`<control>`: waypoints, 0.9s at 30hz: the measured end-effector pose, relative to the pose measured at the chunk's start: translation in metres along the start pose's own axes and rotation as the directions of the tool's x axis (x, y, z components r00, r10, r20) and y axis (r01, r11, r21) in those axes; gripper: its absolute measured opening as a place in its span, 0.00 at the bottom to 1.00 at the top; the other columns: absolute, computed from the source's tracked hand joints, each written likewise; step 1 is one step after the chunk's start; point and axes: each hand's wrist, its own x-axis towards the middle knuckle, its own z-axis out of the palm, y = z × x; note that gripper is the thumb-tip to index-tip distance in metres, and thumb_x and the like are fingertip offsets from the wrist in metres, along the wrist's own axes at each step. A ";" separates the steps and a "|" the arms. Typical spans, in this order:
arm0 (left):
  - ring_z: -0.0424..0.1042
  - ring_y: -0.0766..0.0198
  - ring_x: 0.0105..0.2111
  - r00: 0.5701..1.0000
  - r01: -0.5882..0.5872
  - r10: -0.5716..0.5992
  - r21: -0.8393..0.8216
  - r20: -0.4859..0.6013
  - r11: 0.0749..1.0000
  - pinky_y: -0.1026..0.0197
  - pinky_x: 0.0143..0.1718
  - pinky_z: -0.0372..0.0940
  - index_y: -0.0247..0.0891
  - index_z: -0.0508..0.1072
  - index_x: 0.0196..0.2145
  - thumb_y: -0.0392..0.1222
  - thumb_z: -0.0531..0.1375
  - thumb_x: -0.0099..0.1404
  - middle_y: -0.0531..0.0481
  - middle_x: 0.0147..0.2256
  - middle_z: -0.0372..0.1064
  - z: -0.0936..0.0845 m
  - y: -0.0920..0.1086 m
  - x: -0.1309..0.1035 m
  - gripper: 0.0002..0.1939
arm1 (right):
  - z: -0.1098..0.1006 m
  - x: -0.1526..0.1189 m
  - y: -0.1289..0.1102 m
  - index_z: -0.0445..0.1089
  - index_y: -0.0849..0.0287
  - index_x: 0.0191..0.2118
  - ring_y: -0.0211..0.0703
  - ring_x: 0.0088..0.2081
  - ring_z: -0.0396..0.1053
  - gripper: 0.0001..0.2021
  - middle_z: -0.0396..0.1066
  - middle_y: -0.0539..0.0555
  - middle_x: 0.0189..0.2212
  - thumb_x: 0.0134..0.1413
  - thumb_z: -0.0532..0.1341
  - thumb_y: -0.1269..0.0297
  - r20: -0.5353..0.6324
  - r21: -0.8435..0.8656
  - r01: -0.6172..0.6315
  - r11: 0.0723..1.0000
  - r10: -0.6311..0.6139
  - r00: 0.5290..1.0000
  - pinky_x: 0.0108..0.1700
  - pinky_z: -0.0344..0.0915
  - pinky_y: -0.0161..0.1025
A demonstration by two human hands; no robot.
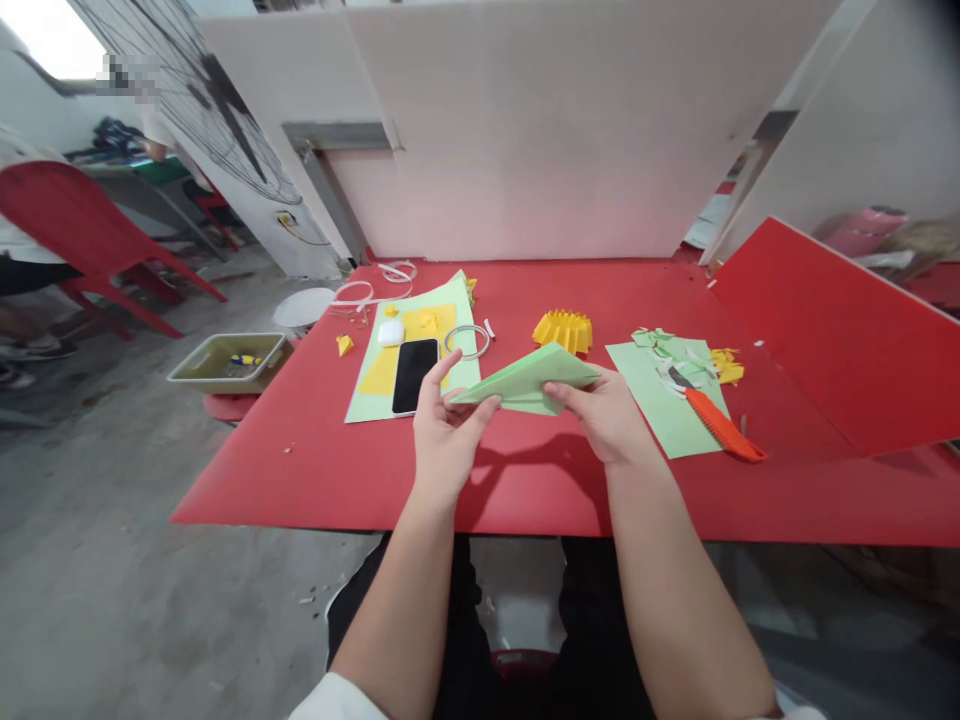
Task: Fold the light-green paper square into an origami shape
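A folded sheet of light green paper (529,380) is held up over the red table, pointed toward its left end. My left hand (446,415) pinches that narrow end between thumb and fingers, with the index finger raised. On the other side, my right hand (604,410) grips the wider end, thumb on top and the other fingers hidden behind the paper. Just beyond the paper stands a pleated yellow paper piece (563,331). A ring-shaped band (466,342) lies near my left fingertips.
Left on the red table (315,480) are a phone (415,376), a white case (391,333) and yellow paper on a green sheet. An orange-handled cutter (720,425) rests on another green sheet (679,420) with scraps. A red board (840,340) leans at right; a bin (229,365) stands left.
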 end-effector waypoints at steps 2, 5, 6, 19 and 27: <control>0.75 0.64 0.29 1.000 0.005 -0.005 -0.006 0.002 1.000 0.61 0.37 0.71 0.41 0.60 0.56 0.41 0.66 0.54 0.53 0.27 0.73 -0.001 0.002 -0.001 0.33 | -0.001 0.001 0.001 0.76 0.56 0.31 0.44 0.34 0.71 0.14 0.76 0.51 0.29 0.32 0.71 0.60 -0.024 -0.010 0.001 1.000 -0.002 1.000 0.37 0.68 0.42; 0.76 0.63 0.30 1.000 -0.002 0.001 0.029 0.013 1.000 0.59 0.40 0.71 0.40 0.59 0.57 0.42 0.63 0.57 0.53 0.25 0.73 -0.004 0.008 -0.004 0.31 | -0.002 0.002 0.002 0.76 0.57 0.31 0.43 0.33 0.70 0.15 0.75 0.52 0.28 0.31 0.71 0.59 -0.040 -0.007 -0.012 1.000 0.011 0.999 0.34 0.67 0.41; 0.76 0.63 0.30 1.000 -0.007 0.007 0.043 0.013 0.999 0.60 0.41 0.70 0.41 0.60 0.57 0.42 0.63 0.58 0.53 0.25 0.73 -0.004 0.009 -0.005 0.30 | -0.003 0.002 0.002 0.76 0.57 0.31 0.43 0.33 0.70 0.15 0.74 0.52 0.28 0.31 0.71 0.59 -0.032 0.003 -0.019 1.000 0.020 0.999 0.34 0.67 0.40; 0.75 0.65 0.32 0.996 -0.056 0.072 0.232 -0.061 0.971 0.64 0.37 0.71 0.40 0.77 0.34 0.43 0.65 0.54 0.52 0.32 0.76 -0.013 0.014 -0.006 0.09 | -0.012 0.002 0.003 0.75 0.54 0.30 0.42 0.34 0.70 0.13 0.75 0.50 0.30 0.32 0.72 0.60 0.013 0.080 -0.084 0.993 0.083 0.996 0.35 0.66 0.39; 0.76 0.64 0.32 0.996 -0.084 0.074 0.290 0.047 0.953 0.63 0.38 0.71 0.41 0.78 0.37 0.43 0.60 0.59 0.52 0.31 0.77 -0.019 0.019 -0.008 0.09 | -0.017 0.000 -0.001 0.75 0.54 0.30 0.42 0.33 0.70 0.12 0.75 0.50 0.30 0.35 0.71 0.60 0.035 0.063 -0.104 0.993 0.101 0.994 0.35 0.65 0.38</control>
